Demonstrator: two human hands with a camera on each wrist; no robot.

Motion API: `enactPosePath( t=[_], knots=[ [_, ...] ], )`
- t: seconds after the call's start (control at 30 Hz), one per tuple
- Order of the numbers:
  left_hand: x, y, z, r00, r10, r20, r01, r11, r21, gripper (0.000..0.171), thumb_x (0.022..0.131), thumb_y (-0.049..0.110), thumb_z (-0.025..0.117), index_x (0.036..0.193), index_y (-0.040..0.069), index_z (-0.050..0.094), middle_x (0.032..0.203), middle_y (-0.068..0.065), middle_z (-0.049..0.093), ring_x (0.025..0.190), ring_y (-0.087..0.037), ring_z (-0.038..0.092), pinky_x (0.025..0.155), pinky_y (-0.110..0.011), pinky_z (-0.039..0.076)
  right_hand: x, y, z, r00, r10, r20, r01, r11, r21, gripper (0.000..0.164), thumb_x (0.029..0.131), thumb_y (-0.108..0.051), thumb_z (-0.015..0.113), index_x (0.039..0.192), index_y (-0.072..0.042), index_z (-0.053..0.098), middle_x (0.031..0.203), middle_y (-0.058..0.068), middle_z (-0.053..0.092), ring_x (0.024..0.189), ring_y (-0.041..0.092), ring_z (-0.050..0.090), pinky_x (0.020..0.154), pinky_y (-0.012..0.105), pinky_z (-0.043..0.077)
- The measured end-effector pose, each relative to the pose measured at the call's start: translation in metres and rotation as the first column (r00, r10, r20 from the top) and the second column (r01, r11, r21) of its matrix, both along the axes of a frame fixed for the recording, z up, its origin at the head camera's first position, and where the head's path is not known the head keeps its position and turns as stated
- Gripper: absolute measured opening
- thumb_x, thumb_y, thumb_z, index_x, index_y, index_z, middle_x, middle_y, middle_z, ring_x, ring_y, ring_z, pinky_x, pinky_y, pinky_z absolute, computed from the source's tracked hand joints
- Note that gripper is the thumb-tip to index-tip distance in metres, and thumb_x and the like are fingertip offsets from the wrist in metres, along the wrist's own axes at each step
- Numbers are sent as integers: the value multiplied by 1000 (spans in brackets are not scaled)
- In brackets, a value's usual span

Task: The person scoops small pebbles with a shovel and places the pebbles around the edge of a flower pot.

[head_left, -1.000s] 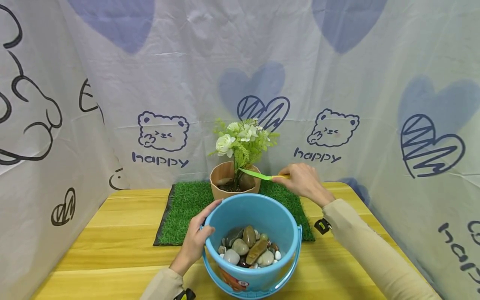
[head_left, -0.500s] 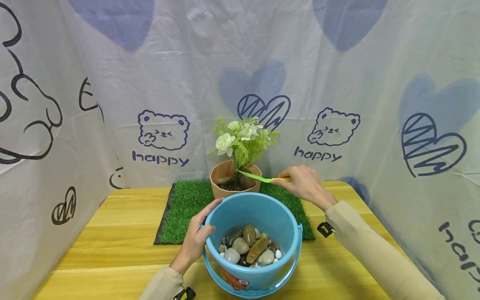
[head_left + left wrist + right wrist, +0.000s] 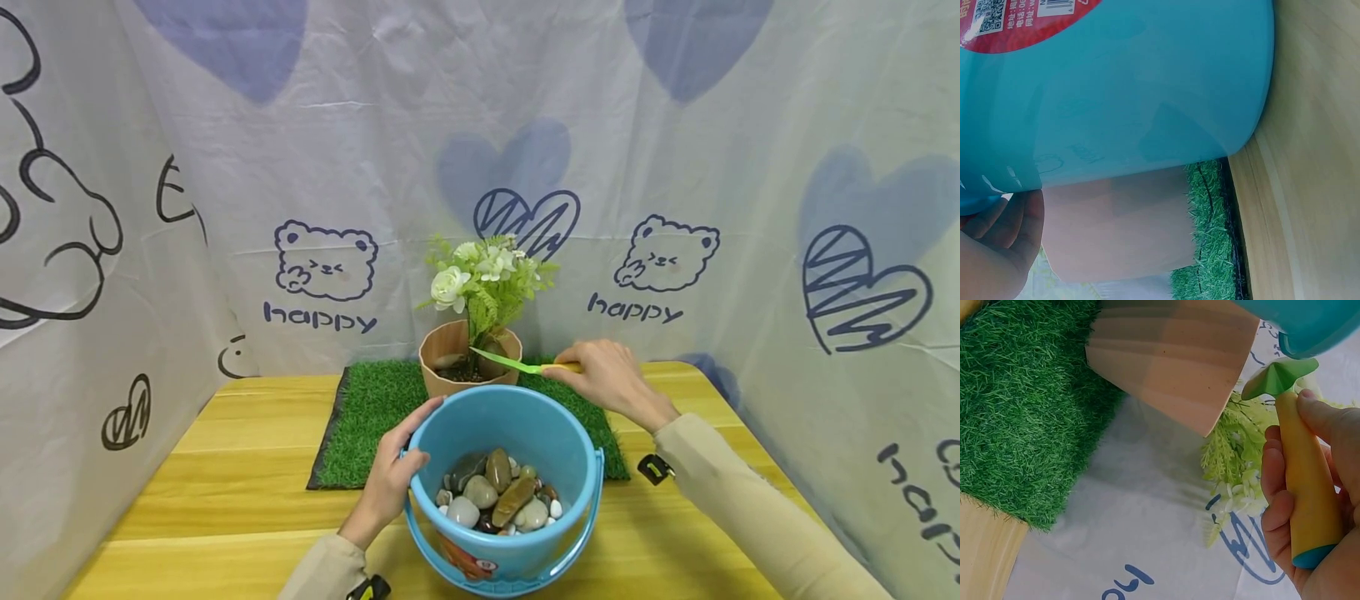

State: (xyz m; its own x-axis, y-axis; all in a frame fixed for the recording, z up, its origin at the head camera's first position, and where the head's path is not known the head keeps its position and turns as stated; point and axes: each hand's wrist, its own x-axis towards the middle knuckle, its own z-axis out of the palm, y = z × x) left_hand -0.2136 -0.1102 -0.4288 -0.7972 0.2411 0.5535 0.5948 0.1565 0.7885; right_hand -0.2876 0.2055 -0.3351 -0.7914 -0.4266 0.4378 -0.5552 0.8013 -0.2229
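Observation:
A blue bucket (image 3: 506,412) with pebbles (image 3: 498,496) in it is close to the person, at the middle of the table. My left hand (image 3: 390,467) grips its left rim, thumb over the inside and fingers outside. My right hand (image 3: 609,375) holds a small garden trowel (image 3: 504,360) by its yellow handle (image 3: 1310,481), fingers wrapped round it. The green blade reaches over the rim of a tan flowerpot (image 3: 442,340), its tip close to the plant stem. White flowers (image 3: 450,287) and light green leaves rise from the pot, where larger stones lie on dark soil.
Under the pot lies a green artificial grass mat (image 3: 375,425) on a yellow wooden table (image 3: 225,467). A white printed cloth (image 3: 405,150) hangs behind and on both sides. The bucket's handle (image 3: 577,546) hangs down at its front.
My right hand has dropped slightly, and the trowel tip has shifted a little left and lower in the pot. The left hand and bucket have stayed in place.

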Motion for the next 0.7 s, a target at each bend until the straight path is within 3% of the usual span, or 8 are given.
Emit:
enactPosePath(
  t=[0.7],
  knots=[
    [0,0,0,1000,-8,-7,8,1000,3,68,80,2,41,148,8,44,143,-15,53,122,-37,58,91,-40,54,9,-6,-3,1000,3,-6,-4,1000,-19,24,87,-45,69,92,-24,80,68,-11,60,51,6,44,48,24,35]
  ],
)
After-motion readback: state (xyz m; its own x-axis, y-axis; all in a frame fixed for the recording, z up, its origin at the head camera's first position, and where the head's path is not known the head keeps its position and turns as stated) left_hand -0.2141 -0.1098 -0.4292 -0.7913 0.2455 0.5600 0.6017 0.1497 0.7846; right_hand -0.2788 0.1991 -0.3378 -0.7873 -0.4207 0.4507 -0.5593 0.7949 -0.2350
